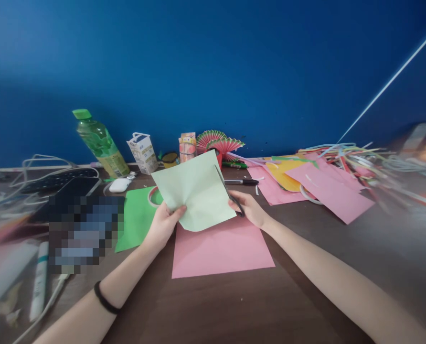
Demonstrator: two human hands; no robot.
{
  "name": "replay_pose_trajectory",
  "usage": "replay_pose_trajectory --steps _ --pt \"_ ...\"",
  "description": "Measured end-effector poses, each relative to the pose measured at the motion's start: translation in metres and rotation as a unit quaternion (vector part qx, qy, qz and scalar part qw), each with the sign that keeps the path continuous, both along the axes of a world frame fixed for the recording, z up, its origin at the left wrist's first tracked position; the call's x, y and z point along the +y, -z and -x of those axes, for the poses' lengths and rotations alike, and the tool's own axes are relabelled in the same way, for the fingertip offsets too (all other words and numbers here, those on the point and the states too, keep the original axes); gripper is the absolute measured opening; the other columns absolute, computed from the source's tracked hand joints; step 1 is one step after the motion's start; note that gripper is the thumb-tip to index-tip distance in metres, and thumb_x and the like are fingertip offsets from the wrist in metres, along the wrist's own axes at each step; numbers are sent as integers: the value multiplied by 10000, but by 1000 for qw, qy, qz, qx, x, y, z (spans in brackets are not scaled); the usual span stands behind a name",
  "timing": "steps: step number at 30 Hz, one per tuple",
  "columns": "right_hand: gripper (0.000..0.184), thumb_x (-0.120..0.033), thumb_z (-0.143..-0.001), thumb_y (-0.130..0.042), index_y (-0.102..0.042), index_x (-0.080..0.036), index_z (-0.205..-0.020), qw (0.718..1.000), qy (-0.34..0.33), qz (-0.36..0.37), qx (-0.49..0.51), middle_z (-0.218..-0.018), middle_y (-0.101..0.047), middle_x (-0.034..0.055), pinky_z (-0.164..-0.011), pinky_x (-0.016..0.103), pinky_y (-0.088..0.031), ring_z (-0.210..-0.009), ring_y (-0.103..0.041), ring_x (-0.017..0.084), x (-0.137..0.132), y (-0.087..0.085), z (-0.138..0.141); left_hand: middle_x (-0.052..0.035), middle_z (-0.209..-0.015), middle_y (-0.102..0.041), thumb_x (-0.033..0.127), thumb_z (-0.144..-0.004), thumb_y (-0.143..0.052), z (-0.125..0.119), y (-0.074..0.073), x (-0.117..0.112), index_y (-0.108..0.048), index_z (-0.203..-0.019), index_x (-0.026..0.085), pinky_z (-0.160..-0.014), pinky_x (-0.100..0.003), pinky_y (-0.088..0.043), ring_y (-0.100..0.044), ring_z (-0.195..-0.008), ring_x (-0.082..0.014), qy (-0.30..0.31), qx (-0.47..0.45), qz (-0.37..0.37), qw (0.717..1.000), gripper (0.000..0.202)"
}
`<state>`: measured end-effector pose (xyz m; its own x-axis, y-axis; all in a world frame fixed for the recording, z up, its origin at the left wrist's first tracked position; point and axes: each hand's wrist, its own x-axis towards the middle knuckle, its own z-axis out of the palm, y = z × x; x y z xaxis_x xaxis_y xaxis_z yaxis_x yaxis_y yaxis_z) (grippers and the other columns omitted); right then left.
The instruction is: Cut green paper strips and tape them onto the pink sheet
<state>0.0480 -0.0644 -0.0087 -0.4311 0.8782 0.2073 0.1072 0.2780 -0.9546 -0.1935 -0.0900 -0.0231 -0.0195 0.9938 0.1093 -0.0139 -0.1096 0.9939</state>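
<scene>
The pale green paper (198, 188) is up over the pink sheet (222, 255), between the tabletop's (213, 310) front and back edges. The left hand (165, 220) pinches its lower left side. The right hand (249, 208) grips the black scissors (239, 205), one blade along the paper's right side. The paper looks mostly whole, so much cutting seems left. Folded fans (213, 139), seemingly done, sit by the tabletop's back edge.

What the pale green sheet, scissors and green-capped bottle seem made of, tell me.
Pale green sheet: seemingly matte paper, thin and softly creased. Scissors: handle probably smooth plastic, a thick dark loop; slim blade likely metal. Bottle: apparently glossy plastic, see-through with highlights.
</scene>
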Motion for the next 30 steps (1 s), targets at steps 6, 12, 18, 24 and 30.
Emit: replay_pose_trajectory --steps 6,12,18,24,30 --pt "453 -422 -781 -535 -590 -143 -1133 1000 18 2 -13 -839 -565 29 -713 290 -396 -747 -482 152 0 1 -1 -124 -1213 -578 338 -689 -675 0 -2 -1 -472 -1208 145 -912 -420 -465 -536 -1103 -305 10 -28 19 999 589" --pt "430 -428 -785 -538 -605 -161 -1116 1000 15 -2 -13 -811 -592 20 -748 303 -412 -791 -520 177 1 3 -2 -126 -1211 -579 341 -696 -669 0 -2 -1 -483 -1204 150 -904 -417 -471 -540 -1098 -307 20 -40 28 999 574" --pt "372 -415 -785 -550 -637 -167 -1050 1000 8 5 3 -795 -592 8 -755 287 -412 -802 -526 174 2 6 -3 -123 -1176 -604 356 -684 -675 -1 -4 -2 -539 -1136 141 -899 -414 -476 -560 -1070 -305 19 -33 36 999 519" --pt "398 -415 -755 -576 -633 -157 -1053 999 17 41 13 -768 -572 5 -598 246 -431 -673 -495 131 1 4 -2 -125 -1171 -607 366 -678 -678 0 -3 -1 -541 -1134 136 -887 -414 -485 -566 -1061 -308 23 -28 41 998 529" --pt "453 -423 -695 -621 -633 -165 -1067 992 34 119 32 -757 -549 10 -457 246 -460 -546 -460 101 -1 0 1 -136 -1191 -590 374 -688 -668 0 -5 -2 -533 -1143 124 -895 -418 -482 -558 -1073 -310 23 -25 40 999 536"
